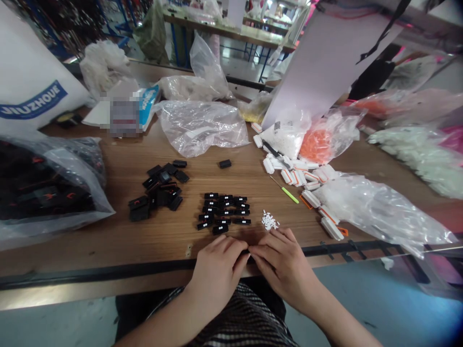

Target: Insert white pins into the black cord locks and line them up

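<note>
Okay, I'm working at the near edge of the wood-grain surface (108, 246), with my left grip (217, 274) and right grip (285, 270) pressing together at the middle, fingertips (238, 245) touching. I can't tell whether they're clamping something small; my fingers are hiding that spot. Just far of my hands, small black plastic parts (224, 212) are sitting in rough rows, and a tiny heap of white bits (269, 220) is lying right beside my right grip. Farther left, a loose pile of black parts (159, 190) is sitting, with one stray black part (224, 164) out beyond it. Main risk: a careless slide of my right grip could scatter those white bits, and they're small enough to get lost. A green-handled pick (289, 193) is also lying loose near white-and-orange parts (311, 198), so a reach could knock it.
</note>
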A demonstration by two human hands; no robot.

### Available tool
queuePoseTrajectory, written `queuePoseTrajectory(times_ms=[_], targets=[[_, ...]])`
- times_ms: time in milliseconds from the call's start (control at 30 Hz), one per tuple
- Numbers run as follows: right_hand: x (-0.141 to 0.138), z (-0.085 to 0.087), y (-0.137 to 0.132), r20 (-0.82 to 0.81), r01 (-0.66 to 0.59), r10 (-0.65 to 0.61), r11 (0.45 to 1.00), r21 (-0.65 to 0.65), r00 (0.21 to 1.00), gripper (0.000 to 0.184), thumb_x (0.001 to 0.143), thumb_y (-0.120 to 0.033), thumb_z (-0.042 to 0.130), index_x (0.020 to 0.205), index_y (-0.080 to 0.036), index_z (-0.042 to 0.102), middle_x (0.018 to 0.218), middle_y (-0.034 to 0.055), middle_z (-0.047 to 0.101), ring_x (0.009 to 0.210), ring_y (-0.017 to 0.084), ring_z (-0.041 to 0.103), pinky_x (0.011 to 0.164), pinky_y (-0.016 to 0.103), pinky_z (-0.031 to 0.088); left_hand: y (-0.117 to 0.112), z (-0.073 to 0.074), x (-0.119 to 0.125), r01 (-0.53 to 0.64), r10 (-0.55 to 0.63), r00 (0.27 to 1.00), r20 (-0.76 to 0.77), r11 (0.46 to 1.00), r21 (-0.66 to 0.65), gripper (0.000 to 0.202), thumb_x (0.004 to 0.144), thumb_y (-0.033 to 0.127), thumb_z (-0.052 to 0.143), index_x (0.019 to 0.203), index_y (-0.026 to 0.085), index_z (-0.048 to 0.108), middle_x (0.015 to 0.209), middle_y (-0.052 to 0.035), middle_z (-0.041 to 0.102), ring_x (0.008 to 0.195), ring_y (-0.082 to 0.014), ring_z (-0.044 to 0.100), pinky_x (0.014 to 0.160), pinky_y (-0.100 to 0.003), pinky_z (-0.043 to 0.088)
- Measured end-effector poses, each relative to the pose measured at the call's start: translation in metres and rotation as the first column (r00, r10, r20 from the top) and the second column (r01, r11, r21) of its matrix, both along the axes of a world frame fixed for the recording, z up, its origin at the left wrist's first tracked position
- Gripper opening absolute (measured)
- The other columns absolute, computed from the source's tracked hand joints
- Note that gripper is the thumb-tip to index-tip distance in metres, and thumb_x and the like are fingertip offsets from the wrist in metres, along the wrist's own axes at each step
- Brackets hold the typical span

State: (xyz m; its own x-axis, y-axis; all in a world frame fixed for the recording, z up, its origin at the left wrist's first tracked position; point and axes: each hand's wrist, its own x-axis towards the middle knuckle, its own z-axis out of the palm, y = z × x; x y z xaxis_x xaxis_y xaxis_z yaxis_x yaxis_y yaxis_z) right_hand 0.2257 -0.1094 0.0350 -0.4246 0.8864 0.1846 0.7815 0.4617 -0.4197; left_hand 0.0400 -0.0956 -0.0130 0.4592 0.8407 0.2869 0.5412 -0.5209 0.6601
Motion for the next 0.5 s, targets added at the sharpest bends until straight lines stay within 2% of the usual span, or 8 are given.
queuePoseTrajectory(times_ms=[200,400,500], targets=[[0.0045,-0.0048,-0.0028,-0.084,0.016,-0.016,1.000,0.006,0.996,0.020,0.093,-0.020,0.057,0.105,-0.025,0.072,0.082,0.0036,0.070,0.078,0.018,0.058,0.077,0.038,0.039,-0.0003,-0.0007,-0.0002,-0.010,0.010,1.000,0.012,1.000,-0.009,0.011,0.087,0.014,0.064,0.095,0.020,0.059,0.086,-0.0021,0.068,0.080,-0.0236,0.064,0.069,-0.040,0.056],[-0.0035,-0.0047,-0.0087,-0.044,0.042,-0.040,0.998,0.042,0.998,0.021,0.092,-0.017,0.056,0.098,-0.025,0.075,0.075,0.0025,0.069,0.073,0.018,0.058,0.077,0.039,0.039,-0.0006,0.0004,-0.0009,-0.002,0.002,0.999,0.039,1.000,-0.001,0.017,0.085,0.010,0.063,0.098,0.020,0.060,0.089,-0.0017,0.069,0.082,-0.0228,0.065,0.072,-0.039,0.056],[0.0022,-0.0033,-0.0041,-0.079,0.018,-0.020,1.000,-0.021,0.997,0.018,0.092,-0.020,0.058,0.097,-0.026,0.074,0.078,0.0022,0.069,0.075,0.017,0.060,0.078,0.038,0.040,-0.0005,-0.0003,-0.0006,-0.005,0.005,1.000,0.029,1.000,-0.008,0.015,0.086,0.011,0.063,0.098,0.020,0.060,0.089,-0.0017,0.069,0.081,-0.0230,0.065,0.071,-0.039,0.056]])
